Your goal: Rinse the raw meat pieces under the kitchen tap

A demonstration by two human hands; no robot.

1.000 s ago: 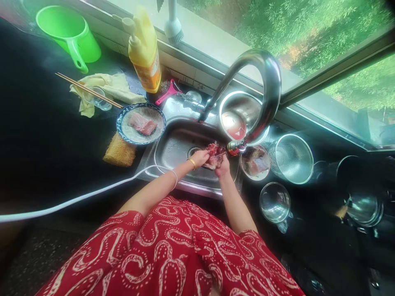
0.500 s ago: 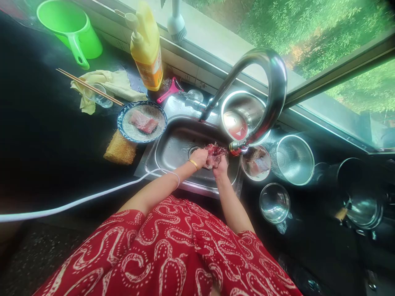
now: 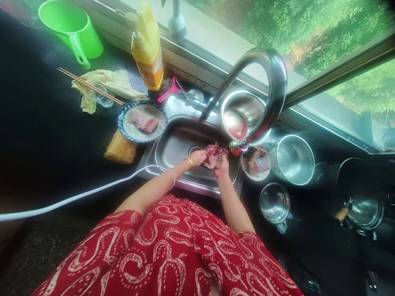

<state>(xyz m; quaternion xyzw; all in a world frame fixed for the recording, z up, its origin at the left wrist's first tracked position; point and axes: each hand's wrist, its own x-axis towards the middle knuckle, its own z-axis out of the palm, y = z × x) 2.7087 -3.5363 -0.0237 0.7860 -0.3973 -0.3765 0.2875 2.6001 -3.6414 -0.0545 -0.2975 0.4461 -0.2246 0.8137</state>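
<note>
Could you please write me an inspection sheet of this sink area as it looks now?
Surface: dark counter around a steel sink.
Job's things: raw meat held over the sink near the tap outlet.
Clutter: plate with meat, soap bottle, green jug, chopsticks, colander.
Grippers: left hand and right hand both grip the meat.
Cables: white hose crosses the counter.
Surroundings: window, greenery outside.

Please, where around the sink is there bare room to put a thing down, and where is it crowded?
Bare: the dark counter left of the sponge and below the chopsticks. Inside the sink, the floor left of the hands. Crowded: right of the sink, around the colander and glass lid.
</note>
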